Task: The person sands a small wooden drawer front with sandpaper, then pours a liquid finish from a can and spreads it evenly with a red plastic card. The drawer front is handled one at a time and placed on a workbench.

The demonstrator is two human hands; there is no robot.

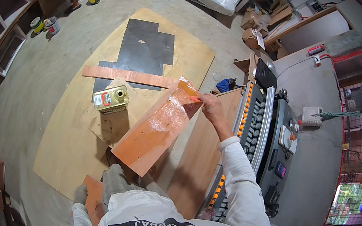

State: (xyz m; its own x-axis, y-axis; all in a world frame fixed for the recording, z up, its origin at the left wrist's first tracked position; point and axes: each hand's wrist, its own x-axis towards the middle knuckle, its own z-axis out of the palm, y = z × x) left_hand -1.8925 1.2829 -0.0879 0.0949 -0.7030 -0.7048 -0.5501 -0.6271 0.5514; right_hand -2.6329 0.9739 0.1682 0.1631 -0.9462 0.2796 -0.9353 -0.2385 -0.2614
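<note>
A long orange panel (pixel 153 132) with a wet-looking gloss on its upper part lies at a slant in front of the person, its far end pointing up and right. At that end the right hand (pixel 212 107) grips a small orange-pink tool (pixel 192 99) against the glossy surface. The left hand (pixel 80 194), low on the left, is at the edge of a second orange piece (pixel 93 198); whether it grips cannot be told. Left of the panel stands a gold metal can (pixel 111 99), its spout open. Beyond it, a reddish wooden strip (pixel 126 76) crosses a dark sheet (pixel 146 45) on pale plywood (pixel 65 129).
</note>
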